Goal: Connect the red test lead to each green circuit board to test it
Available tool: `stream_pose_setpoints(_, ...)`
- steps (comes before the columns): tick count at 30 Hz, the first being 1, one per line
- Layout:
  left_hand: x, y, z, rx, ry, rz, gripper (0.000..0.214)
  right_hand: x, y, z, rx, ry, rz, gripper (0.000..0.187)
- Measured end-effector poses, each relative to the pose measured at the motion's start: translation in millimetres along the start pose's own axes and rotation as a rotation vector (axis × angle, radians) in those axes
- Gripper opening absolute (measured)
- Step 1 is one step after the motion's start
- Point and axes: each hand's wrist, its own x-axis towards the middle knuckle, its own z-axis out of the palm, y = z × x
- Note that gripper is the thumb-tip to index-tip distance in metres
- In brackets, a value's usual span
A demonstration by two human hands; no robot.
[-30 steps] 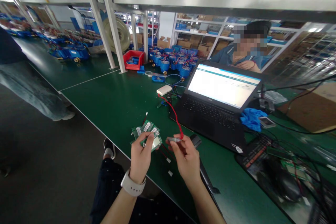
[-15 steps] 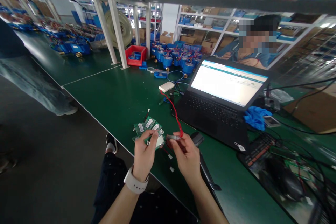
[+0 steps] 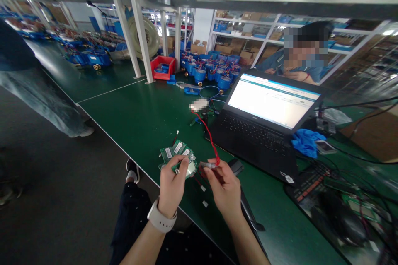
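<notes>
My left hand [image 3: 173, 180] is closed on a green circuit board [image 3: 191, 168] with a pale display. More boards [image 3: 176, 149] with white labels lie fanned out just beyond it on the bench. Between the thumb and fingers of my right hand [image 3: 225, 182] is a greyish connector [image 3: 207, 165], held close to the board's right edge. From its end a twisted red cable [image 3: 211, 136] runs to a small white box [image 3: 199, 104] by the laptop. I cannot tell whether the connector's tip touches the board.
An open black laptop [image 3: 255, 128] stands right of centre. A dark flat tool [image 3: 245, 207] lies beside my right forearm. At right are a keyboard [image 3: 311, 182] and mouse [image 3: 342, 219]. Blue meter bodies [image 3: 214, 68] and a red bin [image 3: 163, 67] stand behind. A person [image 3: 298, 62] sits across the bench.
The view has shifted slightly. My right hand has barely moved, keeping the connector beside the board; both grips look the same.
</notes>
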Motion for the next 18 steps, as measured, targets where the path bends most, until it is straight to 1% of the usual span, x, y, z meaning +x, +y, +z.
stream_pose_setpoints(10,0.4,0.3,-0.3,0.043,-0.003,0.032,0.026,-1.0,2.1,0.9,-0.023,-0.039,-0.012,0.014)
stream_pose_setpoints(15,-2.0,-1.1,0.8,0.09,-0.001,0.052,0.028,0.7,1.6,-0.2,-0.104,-0.041,-0.065,0.014)
stream_pose_setpoints(18,-5.8,-0.7,3.2,0.153,0.025,0.091,0.025,1.8,-0.8,-0.1,-0.154,-0.034,-0.124,0.014)
